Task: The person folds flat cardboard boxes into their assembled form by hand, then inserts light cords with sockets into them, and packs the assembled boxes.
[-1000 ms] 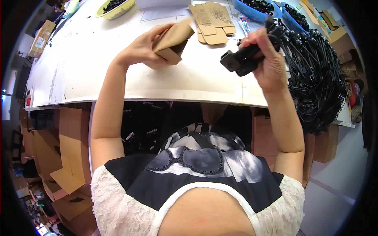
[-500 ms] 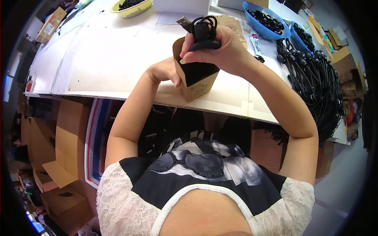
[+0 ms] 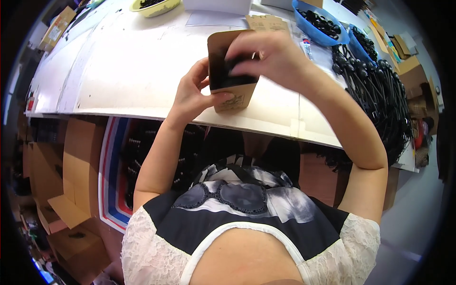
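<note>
1. The left hand (image 3: 192, 92) is wrapped partway around a cardboard box (image 3: 243, 94), thumb across its front, fingers along its side.
2. That box is near the counter's (image 3: 123, 78) front edge, its top uncovered.
3. The right hand (image 3: 275, 56), blurred and half curled, has its fingers in the box's mouth; whether they grip anything I cannot tell.
4. Black cables (image 3: 375, 102) are heaped rightward.
5. Beyond lies a flattened carton (image 3: 268, 23).

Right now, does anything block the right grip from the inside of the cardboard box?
Nothing visible does: the cardboard box is open at the top, and the right grip reaches into its mouth. The left grip holds it from the left, outside the opening. Its dark interior is unclear.
</note>
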{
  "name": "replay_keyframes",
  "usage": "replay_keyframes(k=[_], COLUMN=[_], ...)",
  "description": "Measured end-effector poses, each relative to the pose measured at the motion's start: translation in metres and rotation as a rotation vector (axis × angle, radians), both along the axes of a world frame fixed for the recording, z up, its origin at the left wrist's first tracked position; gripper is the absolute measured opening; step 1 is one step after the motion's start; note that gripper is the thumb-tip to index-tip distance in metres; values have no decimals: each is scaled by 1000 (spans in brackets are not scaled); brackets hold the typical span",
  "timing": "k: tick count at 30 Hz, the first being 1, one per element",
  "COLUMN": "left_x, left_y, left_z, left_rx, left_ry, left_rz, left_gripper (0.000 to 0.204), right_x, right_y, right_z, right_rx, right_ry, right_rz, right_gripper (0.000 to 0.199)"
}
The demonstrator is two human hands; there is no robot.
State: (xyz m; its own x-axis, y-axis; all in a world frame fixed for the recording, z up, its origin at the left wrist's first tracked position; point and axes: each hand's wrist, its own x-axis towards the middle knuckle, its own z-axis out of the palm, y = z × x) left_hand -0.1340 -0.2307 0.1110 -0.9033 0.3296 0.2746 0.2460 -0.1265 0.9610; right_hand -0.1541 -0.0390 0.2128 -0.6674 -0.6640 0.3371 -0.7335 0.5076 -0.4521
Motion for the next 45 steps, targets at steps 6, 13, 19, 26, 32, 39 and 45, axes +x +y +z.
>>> replay_keyframes(k=[6,13,19,26,32,39,45], left_x=[9,5,-1,7,5,0,1], left_y=[1,3,-5,3,-7,2,6], left_z=[-6,-5,-5,-5,-13,-12,-12], left_rx=[-15,40,14,19,48,69,12], left_ry=[39,77,40,138,214,243,341], left_rz=[19,43,23,117,133,112,199], left_gripper=[80,72,80,74,65,65,67], right_x=[11,-17,-25,5,14,14,0], right_y=[-14,149,169,142,25,1,8], right_z=[-16,-48,-118,-72,-4,-3,-15], right_rx=[309,-99,128,-214,-2,315,209], right_ry=[224,125,45,-98,695,520,545], right_rz=[33,-656,-765,-719,-76,-42,-124], right_gripper=[9,14,17,9,7,4,5])
